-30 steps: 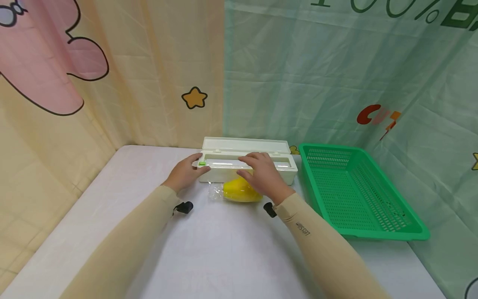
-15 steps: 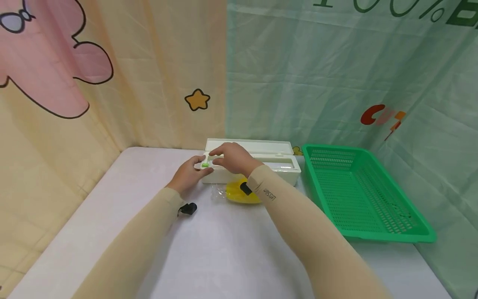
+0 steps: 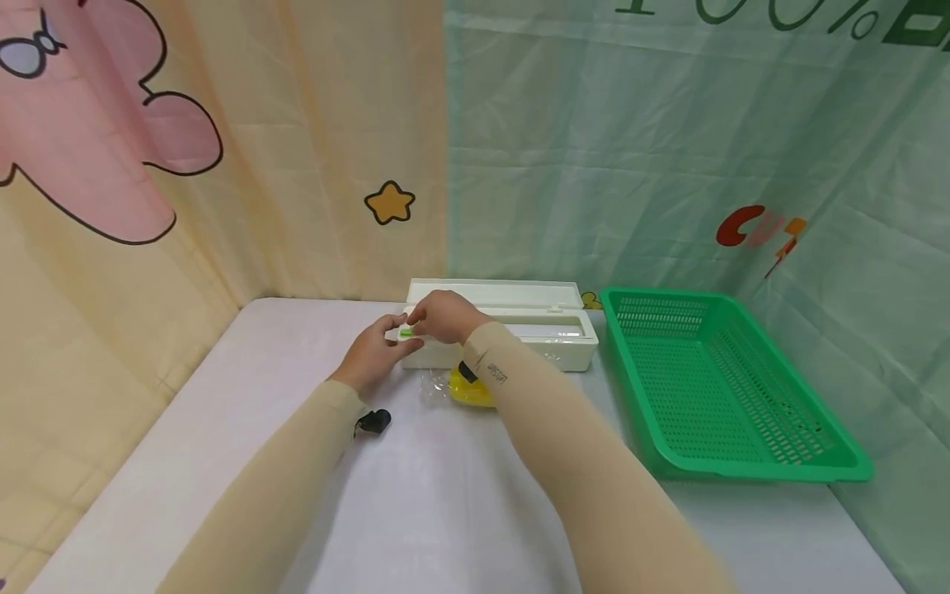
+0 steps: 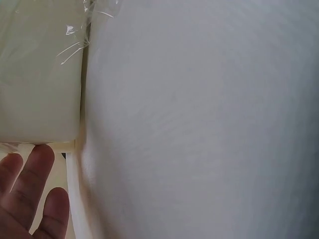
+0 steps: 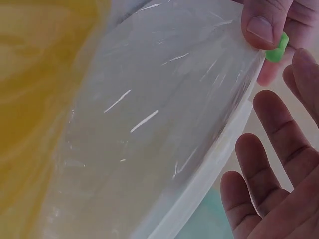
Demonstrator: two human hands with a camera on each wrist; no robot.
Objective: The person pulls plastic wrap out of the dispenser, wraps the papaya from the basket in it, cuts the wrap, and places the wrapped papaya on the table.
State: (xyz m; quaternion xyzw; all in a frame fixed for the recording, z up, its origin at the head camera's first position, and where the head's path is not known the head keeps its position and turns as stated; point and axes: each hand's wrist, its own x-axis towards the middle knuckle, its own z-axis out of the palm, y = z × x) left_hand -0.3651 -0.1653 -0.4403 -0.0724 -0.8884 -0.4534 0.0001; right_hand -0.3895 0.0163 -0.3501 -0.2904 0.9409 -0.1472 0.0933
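Note:
A white cling film dispenser (image 3: 567, 356) stands at the back of the table with its lid (image 3: 497, 293) raised. At its left end, my left hand (image 3: 369, 356) grips the corner between thumb and fingers; in the left wrist view, several fingertips (image 4: 37, 159) touch the end wall. My right hand (image 3: 445, 318) is over the same end, its fingers (image 5: 271, 112) loosely bent in the right wrist view and close to the green slider (image 5: 276, 48). Clear film (image 5: 144, 99) drapes down the front. A yellow rounded item (image 3: 467, 392) with clear plastic at one end lies before the dispenser, partly hidden by the right wrist.
A green perforated basket (image 3: 646, 412) sits on the right side of the table. The white-covered table (image 3: 430, 503) extends toward the viewer. Patterned curtains (image 3: 519, 165) hang behind and at both sides.
My right hand has moved left along the dispenser, from its middle to the green slider at the left end. The left hand stays on the corner.

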